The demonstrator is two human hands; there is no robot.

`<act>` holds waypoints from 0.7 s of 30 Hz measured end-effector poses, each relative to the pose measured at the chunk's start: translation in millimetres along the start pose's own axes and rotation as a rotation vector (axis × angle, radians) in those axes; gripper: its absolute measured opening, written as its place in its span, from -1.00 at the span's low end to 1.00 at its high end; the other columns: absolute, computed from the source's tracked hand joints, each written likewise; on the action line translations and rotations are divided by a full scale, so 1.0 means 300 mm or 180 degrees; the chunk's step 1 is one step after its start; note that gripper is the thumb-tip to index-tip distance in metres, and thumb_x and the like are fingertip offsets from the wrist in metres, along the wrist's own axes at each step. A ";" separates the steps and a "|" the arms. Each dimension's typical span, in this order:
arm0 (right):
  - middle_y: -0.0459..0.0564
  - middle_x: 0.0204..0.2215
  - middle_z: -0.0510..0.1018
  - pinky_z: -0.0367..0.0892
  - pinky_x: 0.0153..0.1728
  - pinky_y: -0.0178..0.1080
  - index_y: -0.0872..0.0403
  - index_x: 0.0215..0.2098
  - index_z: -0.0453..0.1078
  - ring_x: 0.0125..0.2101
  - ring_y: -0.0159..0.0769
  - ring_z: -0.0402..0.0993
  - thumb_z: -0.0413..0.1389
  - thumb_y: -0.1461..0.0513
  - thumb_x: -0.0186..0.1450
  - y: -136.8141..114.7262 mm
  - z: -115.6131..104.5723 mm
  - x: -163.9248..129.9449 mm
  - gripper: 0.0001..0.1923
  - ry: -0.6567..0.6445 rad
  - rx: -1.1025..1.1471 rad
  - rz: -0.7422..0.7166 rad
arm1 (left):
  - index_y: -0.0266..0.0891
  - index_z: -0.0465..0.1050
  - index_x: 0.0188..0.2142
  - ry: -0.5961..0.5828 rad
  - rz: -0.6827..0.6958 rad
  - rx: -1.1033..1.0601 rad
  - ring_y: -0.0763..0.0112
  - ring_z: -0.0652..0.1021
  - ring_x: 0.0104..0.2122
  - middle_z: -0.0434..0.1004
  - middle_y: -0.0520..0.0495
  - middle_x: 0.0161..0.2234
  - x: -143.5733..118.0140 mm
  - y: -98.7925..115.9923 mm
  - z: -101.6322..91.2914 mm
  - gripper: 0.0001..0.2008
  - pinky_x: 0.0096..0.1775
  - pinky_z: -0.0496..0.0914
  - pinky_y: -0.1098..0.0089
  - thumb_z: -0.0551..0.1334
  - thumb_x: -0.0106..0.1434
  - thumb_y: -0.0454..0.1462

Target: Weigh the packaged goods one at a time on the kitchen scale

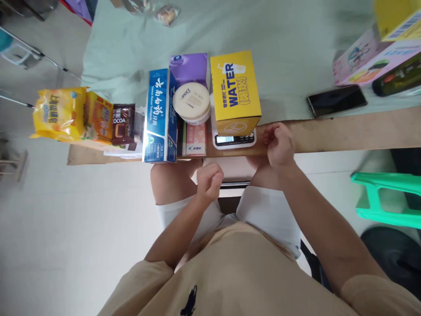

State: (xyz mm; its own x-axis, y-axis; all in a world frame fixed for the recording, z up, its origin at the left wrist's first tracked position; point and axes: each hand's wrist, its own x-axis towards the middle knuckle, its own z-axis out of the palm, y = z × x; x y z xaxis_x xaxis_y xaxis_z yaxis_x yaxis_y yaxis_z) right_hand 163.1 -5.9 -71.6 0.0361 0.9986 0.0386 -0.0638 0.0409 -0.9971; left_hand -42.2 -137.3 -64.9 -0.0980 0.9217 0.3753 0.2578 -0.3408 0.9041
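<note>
A yellow box marked WATER (235, 90) stands on a white kitchen scale (249, 141), whose lit display appears to read 380. Just right of the scale, my right hand (280, 145) rests at the table edge with its fingers curled in a loose fist. My left hand (209, 182) is closed in a fist over my lap, below the table edge, touching none of the goods. Left of the scale are a round cream Dove jar (191, 102), a purple box (190, 68), a pink box (196, 140) and a blue toothpaste box (157, 115).
Further left lie a yellow packet (61, 112), an orange packet (99, 115) and a brown cocoa packet (123, 123). A phone (337, 101), a pink box (350, 57) and a dark green bottle (399, 74) occupy the right. A green stool (373, 197) stands on the floor.
</note>
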 end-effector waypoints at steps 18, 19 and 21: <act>-0.14 -0.58 0.18 0.07 -0.51 -0.22 -0.01 -0.49 0.16 -0.55 -0.39 0.16 0.08 -0.26 0.26 0.020 -0.013 0.035 -0.46 0.0077 0.0205 -0.0068 | -0.21 -0.05 -0.67 -0.0048 -0.0560 -0.0183 0.56 0.05 -0.63 -0.05 0.09 -0.70 -0.038 -0.108 -0.008 -0.33 -0.49 -0.08 0.31 0.07 0.43 0.11; -0.14 -0.58 0.19 0.07 -0.51 -0.22 -0.01 -0.50 0.16 -0.55 -0.39 0.17 0.09 -0.25 0.25 0.020 -0.012 0.035 -0.46 0.0093 0.0253 -0.0072 | -0.21 -0.05 -0.67 -0.0057 -0.0589 -0.0180 0.56 0.05 -0.63 -0.04 0.09 -0.69 -0.038 -0.113 -0.006 -0.33 -0.49 -0.08 0.31 0.07 0.42 0.13; -0.14 -0.59 0.20 0.07 -0.52 -0.23 -0.01 -0.50 0.17 -0.55 -0.40 0.17 0.12 -0.24 0.25 0.019 -0.009 0.034 -0.46 0.0124 0.0343 -0.0070 | -0.21 -0.05 -0.67 -0.0055 -0.0637 -0.0172 0.56 0.04 -0.63 -0.05 0.09 -0.69 -0.037 -0.121 0.000 -0.32 -0.49 -0.08 0.32 0.06 0.41 0.15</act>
State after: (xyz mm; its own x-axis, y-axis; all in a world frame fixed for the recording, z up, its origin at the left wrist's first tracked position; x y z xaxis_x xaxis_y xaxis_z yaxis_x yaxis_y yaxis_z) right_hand 165.9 4.4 -77.2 0.0774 0.9954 0.0558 -0.1692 0.0683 -0.9832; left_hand -50.6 -135.3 -102.0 -0.1256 0.9749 0.1839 0.1828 -0.1595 0.9701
